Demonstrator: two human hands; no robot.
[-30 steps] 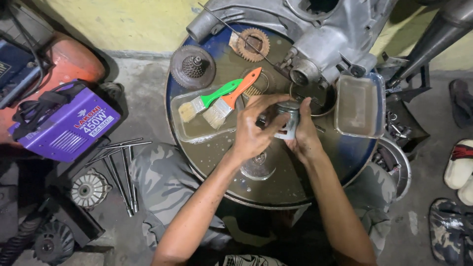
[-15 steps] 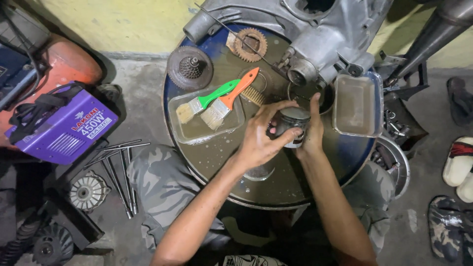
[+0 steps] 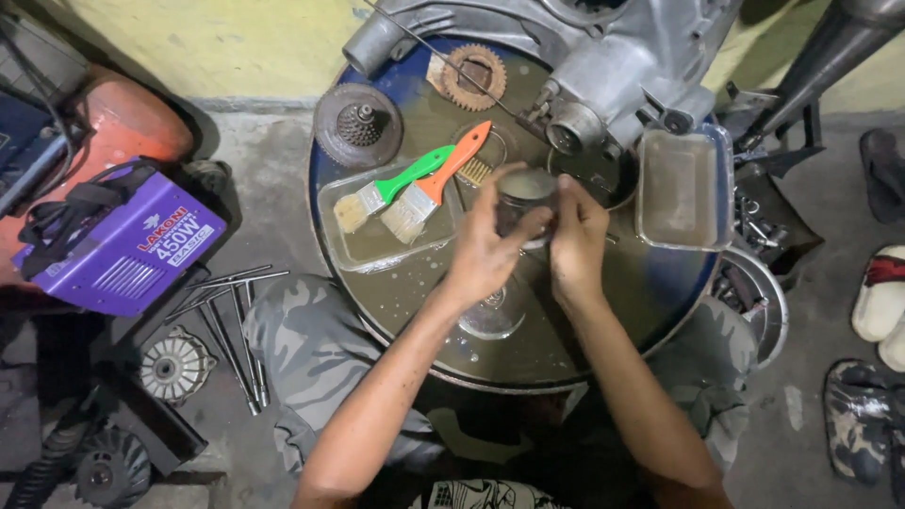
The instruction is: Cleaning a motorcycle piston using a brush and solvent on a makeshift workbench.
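Both hands hold a grey metal cylinder (image 3: pixel 524 195), a round engine part, above the top of a blue steel drum (image 3: pixel 660 302). My left hand (image 3: pixel 485 247) wraps its left side with fingers over the rim. My right hand (image 3: pixel 577 240) grips its right side. Left of the hands lies a shallow clear tray (image 3: pixel 363 250) of murky liquid with two paintbrushes in it, one with a green handle (image 3: pixel 401 179), one with an orange handle (image 3: pixel 443 177). A grey engine casing (image 3: pixel 603 75) rests on the drum's far edge.
A rusty sprocket (image 3: pixel 474 75) and a dark clutch hub (image 3: pixel 358 123) lie on the drum's far left. A clear rectangular tub (image 3: pixel 683 187) sits at right. On the floor: a purple welding machine (image 3: pixel 118 240), loose rods (image 3: pixel 231 325), round metal parts (image 3: pixel 174 368), sandals (image 3: pixel 881 292).
Both hands have shifted their grip around the cylinder and turned it; its open top now faces up. The view has tilted slightly.
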